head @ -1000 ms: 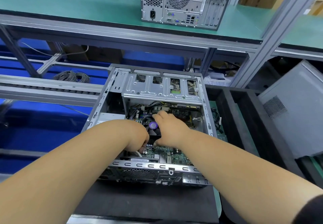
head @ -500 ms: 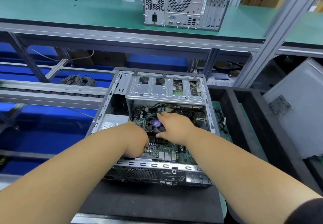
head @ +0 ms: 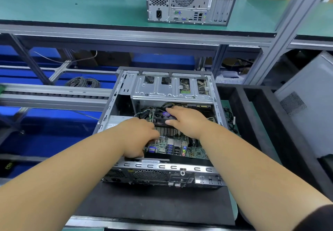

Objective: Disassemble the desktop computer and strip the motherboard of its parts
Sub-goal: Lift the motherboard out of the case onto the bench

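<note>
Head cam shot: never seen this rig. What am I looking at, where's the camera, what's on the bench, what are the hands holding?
There is no robot here: a person works with bare hands, and the one camera sits on their head, looking forward and down along both forearms.

On a dark mat lies an open desktop case, side panel off, with the motherboard inside it. The right hand grips the black cooler fan, which sits over a finned heatsink. The left hand is curled at the board's near left edge; what its fingers grasp is hidden.

Behind, on a green shelf, a second closed computer stands with its rear ports facing the camera. A grey panel leans at the right.
</note>
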